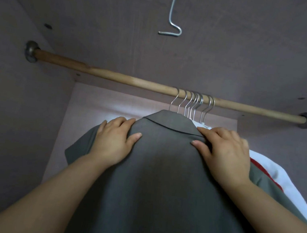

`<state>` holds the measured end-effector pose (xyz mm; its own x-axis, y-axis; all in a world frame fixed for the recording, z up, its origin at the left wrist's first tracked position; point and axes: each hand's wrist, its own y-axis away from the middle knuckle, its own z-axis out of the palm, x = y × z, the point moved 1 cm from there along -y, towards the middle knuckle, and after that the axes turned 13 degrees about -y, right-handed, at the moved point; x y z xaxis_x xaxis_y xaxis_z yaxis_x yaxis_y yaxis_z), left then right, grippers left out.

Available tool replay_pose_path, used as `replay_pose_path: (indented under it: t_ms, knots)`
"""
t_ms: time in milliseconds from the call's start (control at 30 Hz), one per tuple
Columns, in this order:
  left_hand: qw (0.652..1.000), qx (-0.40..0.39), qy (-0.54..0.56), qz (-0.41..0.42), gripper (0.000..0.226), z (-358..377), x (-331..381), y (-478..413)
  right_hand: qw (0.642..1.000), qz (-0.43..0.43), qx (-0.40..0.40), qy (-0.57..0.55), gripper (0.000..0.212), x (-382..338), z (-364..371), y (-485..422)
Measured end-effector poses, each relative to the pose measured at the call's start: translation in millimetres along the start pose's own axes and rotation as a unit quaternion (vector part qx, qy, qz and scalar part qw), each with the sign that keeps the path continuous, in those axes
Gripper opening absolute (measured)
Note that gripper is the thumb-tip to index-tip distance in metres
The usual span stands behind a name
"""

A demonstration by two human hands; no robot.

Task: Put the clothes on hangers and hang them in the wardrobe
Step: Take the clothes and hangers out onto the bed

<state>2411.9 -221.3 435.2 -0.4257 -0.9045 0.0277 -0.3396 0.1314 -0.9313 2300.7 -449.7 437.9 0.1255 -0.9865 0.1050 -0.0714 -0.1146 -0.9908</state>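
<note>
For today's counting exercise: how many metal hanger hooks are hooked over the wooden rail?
6, though the close-packed middle ones may hide another. All sit on the wooden rail right of centre: hanger hooks clustered above the grey jacket.

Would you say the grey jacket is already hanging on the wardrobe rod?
Hanging: the grey jacket drapes below the hanger hooks on the wooden rod; which hook is its own cannot be told.

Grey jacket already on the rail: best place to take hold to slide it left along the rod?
Probably the two shoulders of the grey collared jacket, just below the collar, coming from the front. The left hand and right hand already lie flat there. The fabric is backed by the hanger at that spot, and its metal hook rides the wooden rod, whose left stretch is bare.
</note>
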Motion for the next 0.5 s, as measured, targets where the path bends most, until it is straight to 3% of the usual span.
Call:
replay_pose_path:
  t_ms: [200,333,400,500]
  knots:
    - [0.998,0.052,0.029,-0.010,0.036,-2.0,-1.0,-9.3,0.998,0.045,-0.041,-0.034,0.025,1.5,2.7,-14.9]
    - [0.993,0.050,0.107,-0.026,0.038,-9.2,-3.3,-9.6,0.996,0.026,-0.058,-0.061,0.030,0.3,-5.5,-13.5]
    - [0.993,0.039,0.111,0.010,0.053,-14.7,-8.4,-3.0,0.995,-0.005,-0.064,-0.071,0.044,3.0,-12.1,-5.3]
    - [0.996,-0.013,0.054,0.068,0.098,-25.4,-15.0,9.9,0.993,-0.023,-0.103,-0.052,0.076,5.4,-22.0,5.8]
